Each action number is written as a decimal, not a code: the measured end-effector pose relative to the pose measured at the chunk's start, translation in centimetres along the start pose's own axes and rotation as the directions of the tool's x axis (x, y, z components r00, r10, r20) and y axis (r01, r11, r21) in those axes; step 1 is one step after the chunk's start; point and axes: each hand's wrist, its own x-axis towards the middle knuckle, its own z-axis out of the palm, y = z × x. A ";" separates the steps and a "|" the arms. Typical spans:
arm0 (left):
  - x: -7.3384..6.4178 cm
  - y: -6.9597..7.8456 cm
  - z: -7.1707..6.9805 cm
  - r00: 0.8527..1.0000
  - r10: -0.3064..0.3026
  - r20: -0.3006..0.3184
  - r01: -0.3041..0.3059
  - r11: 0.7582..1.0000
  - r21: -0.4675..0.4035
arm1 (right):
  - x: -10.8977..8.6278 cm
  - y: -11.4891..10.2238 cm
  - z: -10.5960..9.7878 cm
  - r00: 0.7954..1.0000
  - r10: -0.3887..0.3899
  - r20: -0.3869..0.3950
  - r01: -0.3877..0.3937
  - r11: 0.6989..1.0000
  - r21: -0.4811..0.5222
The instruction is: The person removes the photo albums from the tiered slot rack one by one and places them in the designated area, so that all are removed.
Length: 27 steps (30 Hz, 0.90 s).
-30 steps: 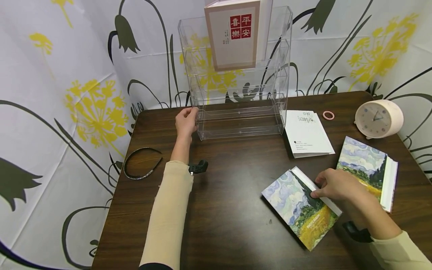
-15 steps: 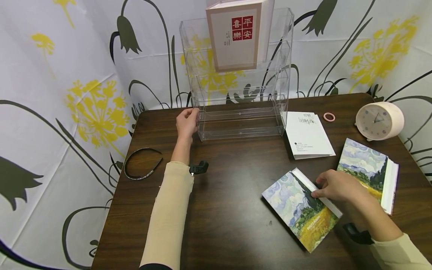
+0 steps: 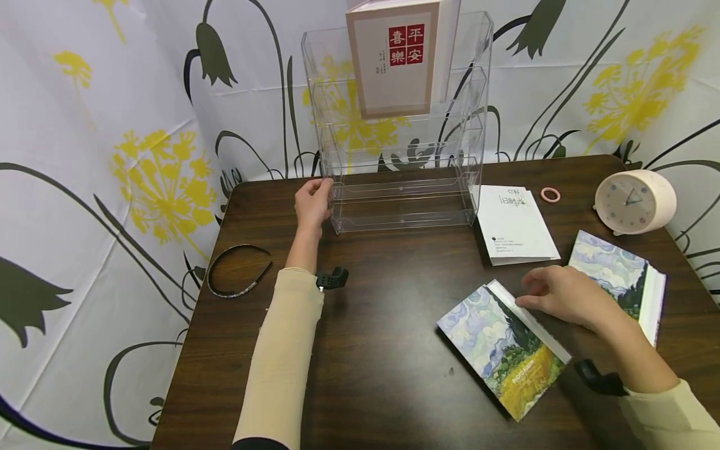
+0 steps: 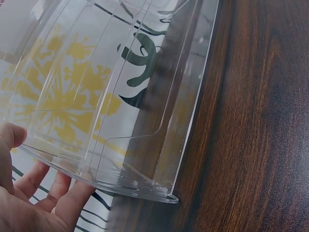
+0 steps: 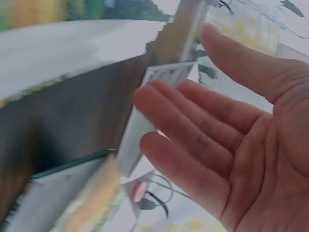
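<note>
My left hand (image 3: 312, 203) holds the left side of a clear plastic tiered rack (image 3: 402, 220); in the left wrist view, its fingertips (image 4: 79, 188) meet the rack's side edge. A photo album (image 3: 500, 350) with a painted landscape cover lies tilted on the table. Right beside its white spine edge is my right hand (image 3: 565, 297), fingers loosely bent and nothing in them. In the right wrist view the palm and relaxed fingers (image 5: 188, 130) show apart from the album. A second album with the same cover (image 3: 615, 269) lies partly hidden beneath my right hand in the head view.
On the rack's upper tier stands a beige book (image 3: 388, 87) with red squares. Right of the rack lies a white booklet (image 3: 514, 225), then a pink ring (image 3: 550, 195) and a round alarm clock (image 3: 632, 201). A black headband (image 3: 225, 292) lies at the left of the brown table (image 3: 382, 350).
My right hand has let go of the nearer album and lifted slightly up and away from its spine. The album stays in place. My left hand remains at the rack.
</note>
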 end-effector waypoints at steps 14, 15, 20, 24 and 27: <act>0.1 0.0 0.0 1.000 0.002 0.003 -0.001 1.000 -0.018 | 5.0 -5.1 -5.4 0.894 -0.204 -0.399 0.239 0.970 0.040; 0.1 0.0 0.0 1.000 0.002 0.002 -0.002 1.000 -0.018 | 5.6 -5.4 -5.9 0.884 -0.198 -0.423 0.244 0.968 0.058; 0.0 0.1 0.1 1.000 0.005 0.004 -0.005 1.000 -0.019 | 8.7 -6.4 -8.0 0.855 -0.151 -0.497 0.267 0.948 0.172; 0.0 0.1 0.1 1.000 0.007 -0.001 -0.007 1.000 -0.019 | 11.1 -7.2 -9.8 0.849 -0.113 -0.517 0.288 0.919 0.271; 0.0 0.1 0.1 1.000 0.005 -0.003 -0.005 1.000 -0.016 | 12.6 -7.8 -10.9 0.845 -0.107 -0.525 0.289 0.916 0.278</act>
